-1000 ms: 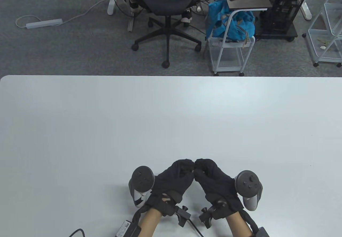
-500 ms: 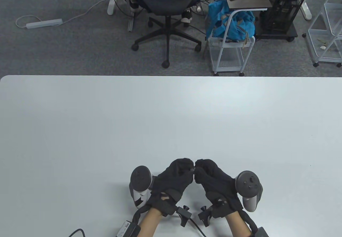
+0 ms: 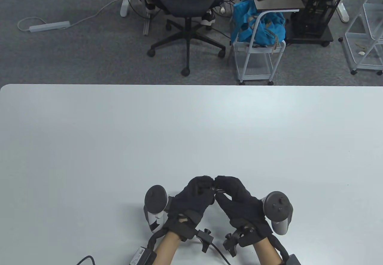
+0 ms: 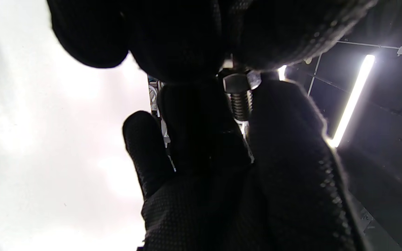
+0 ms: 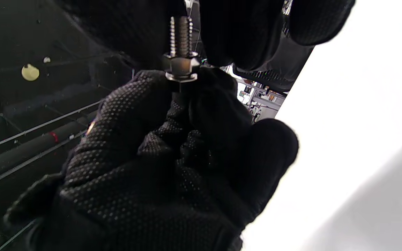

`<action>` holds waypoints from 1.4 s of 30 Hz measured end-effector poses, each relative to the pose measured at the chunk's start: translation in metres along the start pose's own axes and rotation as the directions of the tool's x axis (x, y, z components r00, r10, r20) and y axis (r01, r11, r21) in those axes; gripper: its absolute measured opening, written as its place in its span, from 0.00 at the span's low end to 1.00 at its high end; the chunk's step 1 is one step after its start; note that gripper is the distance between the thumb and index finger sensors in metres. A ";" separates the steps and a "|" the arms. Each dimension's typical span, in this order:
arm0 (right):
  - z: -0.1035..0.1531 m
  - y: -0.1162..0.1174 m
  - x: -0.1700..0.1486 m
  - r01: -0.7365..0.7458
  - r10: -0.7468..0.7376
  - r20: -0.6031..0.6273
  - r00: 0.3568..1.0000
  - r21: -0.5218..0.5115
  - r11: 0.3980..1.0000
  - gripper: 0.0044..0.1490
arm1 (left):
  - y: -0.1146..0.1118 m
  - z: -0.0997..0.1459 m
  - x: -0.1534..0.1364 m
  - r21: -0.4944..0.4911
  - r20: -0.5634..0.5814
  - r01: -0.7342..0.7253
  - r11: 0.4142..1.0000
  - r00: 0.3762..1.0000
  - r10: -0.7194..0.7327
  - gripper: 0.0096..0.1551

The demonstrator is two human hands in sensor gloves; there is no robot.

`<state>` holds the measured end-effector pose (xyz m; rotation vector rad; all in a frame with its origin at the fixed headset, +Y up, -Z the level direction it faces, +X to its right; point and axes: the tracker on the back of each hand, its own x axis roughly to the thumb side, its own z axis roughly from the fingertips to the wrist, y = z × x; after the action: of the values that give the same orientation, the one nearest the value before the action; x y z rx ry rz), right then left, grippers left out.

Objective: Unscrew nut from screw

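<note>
A small steel screw [image 3: 217, 190] with a hex nut on it is held above the table between both hands. In the right wrist view the nut [image 5: 181, 65] sits partway down the threaded shaft [image 5: 180, 33]. My left hand [image 3: 208, 186] pinches the nut end, seen as the hex piece [image 4: 237, 83] in the left wrist view. My right hand [image 3: 222, 186] pinches the threaded shaft [image 4: 241, 104]. The screw's head is hidden by the fingers. Both hands are near the table's front edge, fingertips touching.
The white table [image 3: 191, 133] stretches away from the hands. Beyond its far edge stand an office chair [image 3: 187, 4] and a wire cart with a blue bag [image 3: 257, 28]. Cables [image 3: 215, 250] trail from the wrists at the front edge.
Both hands have shifted slightly left and away from me, staying together. The right hand's fingers have moved further over the screw towards the left hand.
</note>
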<state>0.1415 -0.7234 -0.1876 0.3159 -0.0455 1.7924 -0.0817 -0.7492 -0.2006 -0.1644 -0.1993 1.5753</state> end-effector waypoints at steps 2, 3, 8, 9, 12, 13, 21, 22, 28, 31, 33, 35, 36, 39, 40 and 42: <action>0.001 -0.001 -0.003 -0.023 0.021 -0.042 0.999 -0.044 0.999 0.42 | -0.001 0.000 0.000 -0.001 0.006 0.012 1.000 1.000 -0.012 0.28; 0.001 -0.002 -0.005 -0.040 0.037 -0.062 0.997 -0.050 0.998 0.43 | -0.001 0.000 0.000 0.001 0.006 0.018 1.000 1.000 -0.018 0.28; 0.000 -0.001 -0.004 -0.081 0.078 -0.060 0.995 -0.063 0.995 0.34 | -0.002 0.000 0.000 -0.012 0.013 0.044 0.999 0.999 -0.044 0.27; 0.000 0.000 -0.003 -0.085 0.083 -0.048 0.995 -0.061 0.994 0.34 | -0.002 0.000 0.000 -0.011 0.015 0.050 0.999 0.999 -0.050 0.27; -0.001 -0.001 0.001 -0.091 0.090 -0.019 0.996 -0.022 0.996 0.32 | -0.001 0.000 -0.001 -0.012 0.004 0.039 0.999 0.999 -0.039 0.27; -0.001 -0.001 0.002 -0.093 0.093 0.000 0.996 -0.017 0.996 0.32 | -0.001 0.000 -0.002 -0.011 0.002 0.040 0.999 0.999 -0.040 0.27; -0.002 -0.001 -0.002 0.069 -0.067 -0.034 0.997 0.048 0.996 0.35 | 0.001 -0.001 -0.002 0.000 -0.003 0.017 1.000 1.000 -0.017 0.27; -0.001 -0.001 -0.004 0.063 -0.061 -0.047 0.997 0.037 0.997 0.38 | 0.001 -0.001 -0.002 -0.001 -0.003 0.018 1.000 1.000 -0.018 0.27; 0.000 -0.002 -0.010 -0.063 0.062 -0.117 0.991 -0.006 0.998 0.40 | -0.001 -0.001 -0.001 -0.014 0.011 0.052 0.999 0.999 -0.052 0.27; -0.001 0.000 -0.008 -0.068 0.065 -0.092 0.994 -0.030 0.997 0.35 | -0.002 -0.001 0.000 -0.012 0.017 0.065 0.998 0.998 -0.065 0.27; -0.001 -0.001 -0.006 -0.080 0.078 -0.073 0.994 -0.019 0.997 0.34 | -0.001 -0.001 -0.001 -0.011 0.013 0.057 0.998 0.998 -0.057 0.27; -0.002 -0.001 -0.004 -0.065 0.065 -0.055 0.996 0.001 0.998 0.33 | -0.001 -0.002 -0.002 -0.013 0.007 0.051 0.999 0.999 -0.051 0.27; -0.002 -0.001 -0.003 -0.054 0.055 -0.043 0.998 0.010 0.998 0.33 | -0.001 -0.002 -0.003 -0.012 0.005 0.052 0.999 0.999 -0.052 0.27; -0.003 -0.001 -0.001 -0.051 0.052 -0.023 0.998 0.045 0.998 0.32 | 0.000 -0.002 -0.003 -0.005 0.001 0.040 0.999 0.999 -0.040 0.27; -0.003 -0.002 -0.002 -0.021 0.022 -0.027 0.999 0.042 0.999 0.31 | 0.001 -0.002 -0.003 -0.002 -0.002 0.029 1.000 1.000 -0.029 0.27; -0.003 -0.002 -0.004 0.056 -0.054 -0.042 0.998 0.049 0.997 0.31 | 0.001 -0.002 -0.003 0.001 -0.002 0.030 1.000 1.000 -0.030 0.27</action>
<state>0.1433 -0.7261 -0.1914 0.3138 0.0360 1.7465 -0.0821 -0.7519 -0.2030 -0.1617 -0.1987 1.5456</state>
